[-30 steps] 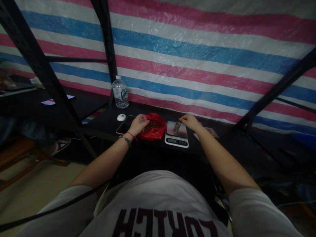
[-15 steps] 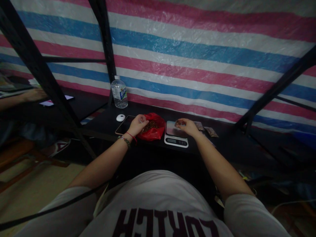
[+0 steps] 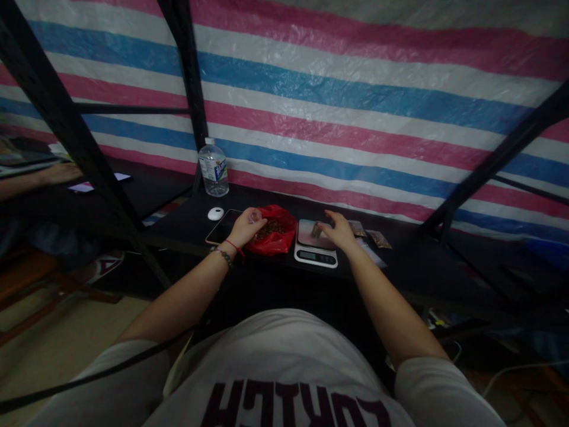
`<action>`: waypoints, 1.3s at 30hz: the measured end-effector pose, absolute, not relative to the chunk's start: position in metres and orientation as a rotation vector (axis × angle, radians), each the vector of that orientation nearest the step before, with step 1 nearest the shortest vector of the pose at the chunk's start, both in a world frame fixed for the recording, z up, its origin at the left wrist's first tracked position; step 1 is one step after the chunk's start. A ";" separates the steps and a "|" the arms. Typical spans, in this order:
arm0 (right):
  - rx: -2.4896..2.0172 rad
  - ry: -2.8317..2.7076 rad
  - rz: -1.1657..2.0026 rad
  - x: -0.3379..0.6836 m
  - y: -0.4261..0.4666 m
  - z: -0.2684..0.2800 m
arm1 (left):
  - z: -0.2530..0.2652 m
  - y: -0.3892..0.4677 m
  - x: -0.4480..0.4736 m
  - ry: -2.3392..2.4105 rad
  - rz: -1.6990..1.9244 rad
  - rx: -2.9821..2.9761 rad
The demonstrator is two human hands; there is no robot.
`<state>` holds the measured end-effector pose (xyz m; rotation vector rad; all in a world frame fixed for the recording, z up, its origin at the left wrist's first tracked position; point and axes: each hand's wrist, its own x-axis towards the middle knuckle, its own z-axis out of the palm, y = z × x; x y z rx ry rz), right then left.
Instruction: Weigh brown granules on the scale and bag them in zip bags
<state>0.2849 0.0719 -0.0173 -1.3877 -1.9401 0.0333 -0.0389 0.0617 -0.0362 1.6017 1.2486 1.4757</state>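
My left hand (image 3: 248, 226) is closed on a small clear plastic lid or cup (image 3: 255, 217); which of the two I cannot tell. It rests at the left rim of a red plastic bag (image 3: 284, 242), spread open around small brown dried pieces (image 3: 272, 228). Right of the bag lies a white kitchen scale (image 3: 316, 257) with a display at its front. On its plate stands a small clear container (image 3: 316, 230) with something brownish in it. My right hand (image 3: 338, 229) is open just right of that container, thumb and fingers apart.
Small filled clear packets (image 3: 379, 239) lie right of the scale, near a pale flat sheet or bag (image 3: 372, 254). Left are a phone (image 3: 222, 228), a white mouse-like object (image 3: 216, 213) and a water bottle (image 3: 215, 169). Another person's hand (image 3: 62, 172) is far left, beyond a black post.
My right hand has let go of the small container, which now stands on the scale, and its fingers have spread. My left hand has hardly moved.
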 end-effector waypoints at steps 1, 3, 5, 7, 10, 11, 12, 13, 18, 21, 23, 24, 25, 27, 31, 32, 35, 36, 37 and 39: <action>-1.351 -1.895 -0.012 0.283 0.070 -0.014 | -0.036 0.062 -0.039 1.254 1.475 1.610; -1.269 -1.866 -0.080 0.276 0.064 -0.005 | -0.035 0.061 -0.038 1.276 1.477 1.629; -1.200 -1.933 -0.077 0.266 0.057 0.005 | -0.034 0.061 -0.037 1.292 1.495 1.629; -1.174 -2.053 -0.001 0.253 0.052 0.015 | -0.034 0.061 -0.036 1.305 1.522 1.596; -1.184 -2.223 0.124 0.230 0.049 0.025 | -0.033 0.059 -0.035 1.271 1.552 1.545; -1.186 -2.278 0.158 0.222 0.051 0.027 | -0.032 0.058 -0.034 1.240 1.553 1.537; -1.181 -2.335 0.194 0.214 0.053 0.028 | -0.031 0.057 -0.034 1.205 1.552 1.532; -1.169 -2.389 0.231 0.206 0.056 0.027 | -0.030 0.056 -0.034 1.172 1.551 1.528; -1.108 -2.589 0.397 0.167 0.079 0.018 | -0.024 0.055 -0.037 1.080 1.613 1.523; -1.034 -2.660 0.506 0.144 0.090 0.009 | -0.023 0.056 -0.039 1.069 1.639 1.526; -1.004 -2.678 0.574 0.130 0.096 0.002 | -0.023 0.056 -0.040 1.079 1.653 1.524; -0.991 -2.686 0.594 0.124 0.098 -0.001 | -0.023 0.057 -0.041 1.085 1.664 1.521; -0.978 -2.695 0.598 0.119 0.099 -0.003 | -0.024 0.058 -0.041 1.091 1.673 1.521; -0.971 -2.702 0.564 0.110 0.101 -0.007 | -0.025 0.059 -0.042 1.103 1.689 1.527; -1.051 -2.713 0.461 0.104 0.100 -0.007 | -0.028 0.062 -0.042 1.127 1.691 1.551; -1.072 -2.724 0.445 0.104 0.100 -0.006 | -0.028 0.062 -0.042 1.129 1.688 1.547; -1.132 -2.756 0.392 0.109 0.099 -0.002 | -0.029 0.062 -0.042 1.129 1.683 1.514; -1.155 -2.761 0.372 0.111 0.099 -0.001 | -0.029 0.062 -0.042 1.133 1.683 1.505; -1.174 -2.763 0.352 0.114 0.098 0.001 | -0.028 0.061 -0.041 1.138 1.680 1.500; -1.200 -2.762 0.314 0.120 0.097 0.006 | -0.027 0.060 -0.041 1.145 1.670 1.505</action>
